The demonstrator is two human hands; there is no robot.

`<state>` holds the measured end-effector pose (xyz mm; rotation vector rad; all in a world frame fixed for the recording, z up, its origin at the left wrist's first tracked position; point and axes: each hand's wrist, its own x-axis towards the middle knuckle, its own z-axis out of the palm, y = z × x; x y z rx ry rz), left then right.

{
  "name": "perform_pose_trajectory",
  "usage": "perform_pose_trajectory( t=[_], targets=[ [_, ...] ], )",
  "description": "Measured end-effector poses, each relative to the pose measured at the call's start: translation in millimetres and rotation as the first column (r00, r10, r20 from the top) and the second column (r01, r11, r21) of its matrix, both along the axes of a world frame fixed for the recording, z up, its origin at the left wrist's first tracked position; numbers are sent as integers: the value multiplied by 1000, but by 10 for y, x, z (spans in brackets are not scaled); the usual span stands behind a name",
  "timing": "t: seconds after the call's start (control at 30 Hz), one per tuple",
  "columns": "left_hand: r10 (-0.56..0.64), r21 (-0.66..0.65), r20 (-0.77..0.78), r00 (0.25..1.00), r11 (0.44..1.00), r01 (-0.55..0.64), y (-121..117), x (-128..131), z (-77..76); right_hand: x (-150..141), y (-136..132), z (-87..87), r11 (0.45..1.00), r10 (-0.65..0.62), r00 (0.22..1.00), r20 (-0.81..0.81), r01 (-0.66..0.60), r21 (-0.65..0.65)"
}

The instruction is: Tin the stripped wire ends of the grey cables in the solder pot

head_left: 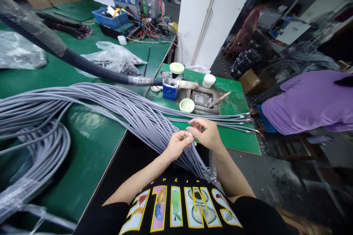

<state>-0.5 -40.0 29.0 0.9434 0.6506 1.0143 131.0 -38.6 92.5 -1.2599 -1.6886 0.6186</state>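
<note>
I watch through the head camera with the left hand [179, 144] and right hand [205, 133] meeting fingertip to fingertip just below the middle of my view. The left's thumb and finger are pinched together; the right's fingers are curled, how tightly I cannot tell. What sits between them is too small to make out. The grey cables [132, 106] come in from 9 o'clock across the worktop [92, 154] and pass beneath both hands, some with bared ends [245, 120] between 2 and 3 o'clock. From the hands, I see a pale green dish [187, 105] near 12, a blue box [170, 93] at 11, a white jar [209, 81] between 12 and 1, and a hose [85, 65] at 10. A person in purple [300, 102] is between 2 and 3.
</note>
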Motion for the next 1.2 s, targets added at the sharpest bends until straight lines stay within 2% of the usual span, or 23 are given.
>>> perform_pose_trajectory(
  t=[0.1,0.2,0.3,0.4,0.5,0.7,0.83,1.03,1.1,1.2],
  targets=[
    [34,4,-24,999,999,-33,-36,16,37,-68,0,37,991,-67,996,56,60,122],
    [19,35,-63,998,999,-17,-86,-5,17,47,118,116,979,-139,984,-108,153,132],
    [29,27,-71,997,999,-27,-98,-38,-75,203,205,191,956,-223,944,-244,261,135],
    [70,3,-10,997,998,-70,-61,-57,-157,205,166,181,994,-100,986,-134,106,36],
    [49,13,40,998,999,-50,-29,-52,-171,56,66,90,998,15,1000,-7,-16,-54],
    [59,-30,77,995,998,-57,-49,-34,-76,-133,-12,11,994,-24,994,111,12,108],
    [94,-147,173,980,987,-69,-27,-59,-18,-112,-18,7,992,-14,998,63,6,127],
    [80,-267,321,944,964,9,38,-94,-1,-58,-11,-61,989,-30,999,28,26,144],
    [74,-288,341,937,957,29,53,-99,-7,-33,-8,-77,985,-36,998,46,28,173],
    [62,-300,358,932,952,53,69,-103,-14,3,-12,-101,970,17,994,111,-43,240]
  ],
)
